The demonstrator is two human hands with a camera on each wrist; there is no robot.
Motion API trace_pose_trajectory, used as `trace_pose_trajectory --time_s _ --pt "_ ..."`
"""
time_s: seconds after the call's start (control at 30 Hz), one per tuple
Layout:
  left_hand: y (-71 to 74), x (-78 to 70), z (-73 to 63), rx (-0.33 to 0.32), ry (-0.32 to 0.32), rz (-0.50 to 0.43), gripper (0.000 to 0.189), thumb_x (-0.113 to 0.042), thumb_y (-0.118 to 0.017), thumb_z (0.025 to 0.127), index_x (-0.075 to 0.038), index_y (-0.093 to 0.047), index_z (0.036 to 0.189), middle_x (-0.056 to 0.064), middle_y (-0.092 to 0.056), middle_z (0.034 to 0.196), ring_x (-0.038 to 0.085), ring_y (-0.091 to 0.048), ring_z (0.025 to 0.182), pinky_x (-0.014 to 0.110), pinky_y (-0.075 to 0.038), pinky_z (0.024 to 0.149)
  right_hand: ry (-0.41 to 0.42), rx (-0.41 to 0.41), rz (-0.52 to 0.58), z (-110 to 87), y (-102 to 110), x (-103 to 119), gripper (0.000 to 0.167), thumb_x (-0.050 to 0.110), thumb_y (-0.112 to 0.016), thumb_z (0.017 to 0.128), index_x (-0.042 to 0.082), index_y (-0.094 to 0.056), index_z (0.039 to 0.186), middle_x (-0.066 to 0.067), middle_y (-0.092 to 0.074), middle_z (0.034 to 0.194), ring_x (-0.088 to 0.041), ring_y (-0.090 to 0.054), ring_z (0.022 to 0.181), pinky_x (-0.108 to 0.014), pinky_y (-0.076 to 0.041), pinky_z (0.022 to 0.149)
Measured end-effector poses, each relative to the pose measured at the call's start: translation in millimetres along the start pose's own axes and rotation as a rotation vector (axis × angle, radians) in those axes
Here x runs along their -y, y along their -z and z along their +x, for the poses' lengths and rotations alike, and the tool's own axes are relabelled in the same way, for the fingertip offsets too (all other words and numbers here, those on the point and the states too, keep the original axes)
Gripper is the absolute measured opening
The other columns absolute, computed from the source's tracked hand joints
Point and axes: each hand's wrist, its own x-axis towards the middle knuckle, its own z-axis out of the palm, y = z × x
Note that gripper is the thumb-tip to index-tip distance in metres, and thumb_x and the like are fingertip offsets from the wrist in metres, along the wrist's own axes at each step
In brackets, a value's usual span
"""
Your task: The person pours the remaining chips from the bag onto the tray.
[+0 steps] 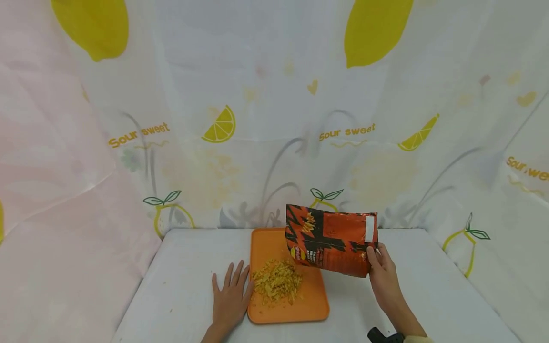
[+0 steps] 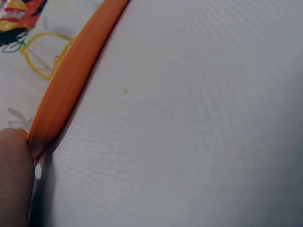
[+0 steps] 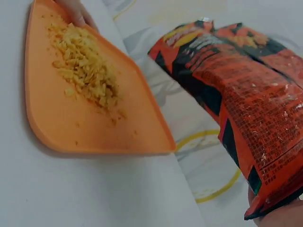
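My right hand (image 1: pixel 386 276) pinches one end of a red and black snack bag (image 1: pixel 343 238), thumb in front, holding it sideways above the table. The bag's far end overlaps the upper right of an orange tray (image 1: pixel 309 305) in the head view. A heap of broken yellow crisps (image 1: pixel 278 281) lies on the tray, with crumbs scattered around it. Fingers spread, my left hand (image 1: pixel 230 297) rests flat at the tray's left edge. In the right wrist view the bag (image 3: pixel 255 104) hangs beside the tray (image 3: pixel 104 139).
The white table (image 1: pixel 180 281) carries a few small crumbs left of the tray. Behind it hangs a pale curtain (image 1: pixel 266 95) printed with lemons, and similar cloth (image 1: pixel 55 214) closes off the left side. A black strap (image 1: pixel 383 336) sits around the right wrist.
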Motion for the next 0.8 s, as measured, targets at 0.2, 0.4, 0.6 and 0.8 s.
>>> trace_pose_trajectory --time_s 0.2,0.4,0.6,0.8 --pt "0.2 -1.7 1.9 0.036 0.021 -0.012 0.057 -0.05 -0.044 0.107 -0.019 -0.049 0.154 0.002 -0.039 0.167 0.033 -0.03 0.158 0.074 -0.005 0.124 0.02 -0.003 0.0 2.5 2.7 -2.2 0.044 0.05 -0.04 0.108 0.019 -0.039 0.138 0.024 -0.054 0.13 0.013 -0.049 0.117 -0.001 -0.044 0.094" --pt "1.9 -1.6 0.9 0.025 0.013 -0.027 0.056 -0.048 -0.046 0.107 -0.018 -0.05 0.153 0.004 -0.041 0.166 0.035 -0.032 0.157 0.074 -0.007 0.123 0.006 0.003 0.053 2.9 3.1 -3.6 0.043 0.052 -0.041 0.107 0.023 -0.037 0.14 0.025 -0.053 0.128 0.009 -0.05 0.117 -0.002 -0.045 0.094" --pt "-0.4 -0.7 0.6 0.039 0.016 -0.02 0.057 -0.05 -0.044 0.106 -0.019 -0.049 0.154 0.003 -0.04 0.167 0.034 -0.031 0.158 0.073 -0.006 0.124 0.026 0.013 0.083 2.3 5.3 -3.3 0.042 0.048 -0.04 0.108 0.021 -0.037 0.14 0.027 -0.056 0.125 0.008 -0.051 0.118 -0.002 -0.046 0.095" --pt "2.4 -2.7 0.4 0.0 0.005 -0.011 0.055 -0.047 -0.048 0.106 -0.017 -0.053 0.151 0.004 -0.045 0.164 0.035 -0.035 0.155 0.075 -0.01 0.122 0.067 0.02 -0.022 3.5 4.9 -3.3 0.045 0.044 -0.043 0.109 0.01 -0.041 0.137 0.027 -0.059 0.117 0.007 -0.055 0.109 -0.005 -0.049 0.091"
